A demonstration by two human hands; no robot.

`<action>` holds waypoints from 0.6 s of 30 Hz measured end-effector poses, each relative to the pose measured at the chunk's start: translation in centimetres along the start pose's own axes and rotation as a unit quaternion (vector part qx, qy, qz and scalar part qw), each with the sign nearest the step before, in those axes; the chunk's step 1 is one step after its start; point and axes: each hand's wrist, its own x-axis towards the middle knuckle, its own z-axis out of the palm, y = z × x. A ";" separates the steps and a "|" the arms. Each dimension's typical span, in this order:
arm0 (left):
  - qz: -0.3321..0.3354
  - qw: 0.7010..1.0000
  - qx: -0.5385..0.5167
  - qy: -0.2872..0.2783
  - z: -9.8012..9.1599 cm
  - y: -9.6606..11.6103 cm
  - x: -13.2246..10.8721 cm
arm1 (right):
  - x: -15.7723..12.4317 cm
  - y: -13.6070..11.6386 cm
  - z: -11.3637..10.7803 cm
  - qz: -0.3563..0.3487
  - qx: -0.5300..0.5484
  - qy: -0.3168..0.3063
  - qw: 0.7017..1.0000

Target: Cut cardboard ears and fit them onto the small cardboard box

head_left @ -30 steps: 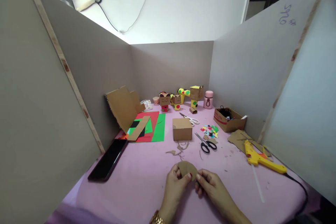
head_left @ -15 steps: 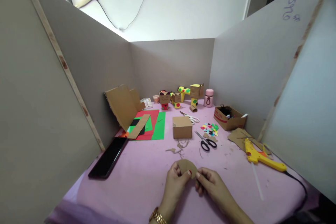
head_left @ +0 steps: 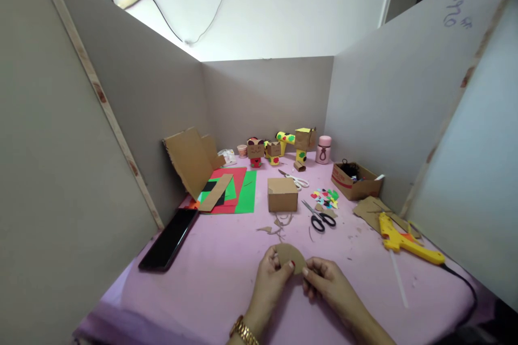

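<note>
Two hands: left hand (head_left: 269,281) holds a rounded cardboard piece (head_left: 290,256), thumb on its face; right hand (head_left: 326,280) has a narrow grip pinching its right edge.
Cardboard piece: over the near bench (head_left: 194,291), in front of the box (head_left: 282,195).
Left room: bench surface stretches to the phone (head_left: 169,240), near the side panel.
Right room: likewise to the glue gun (head_left: 408,242).
Since a second ago: both hands keep their pose; the view shifts slightly.

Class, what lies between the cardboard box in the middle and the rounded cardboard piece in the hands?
The head view shows thin, curled cardboard scraps on the pink tabletop between the box and the rounded piece.
</note>
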 end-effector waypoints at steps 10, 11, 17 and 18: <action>-0.008 1.000 0.009 0.010 0.3 0.3 -0.2 | 0.2 0.3 -0.1 0.000 0.009 0.004 1.000; -0.009 1.000 0.011 0.011 0.3 0.4 -0.2 | 0.2 0.4 0.0 0.001 0.010 0.006 1.000; -0.004 1.000 0.022 0.010 0.4 0.6 -0.4 | 0.2 0.1 0.0 0.014 0.019 0.030 0.999; -0.004 1.000 0.025 0.009 0.5 0.6 -0.4 | 0.2 0.1 -0.1 0.017 0.020 0.033 0.999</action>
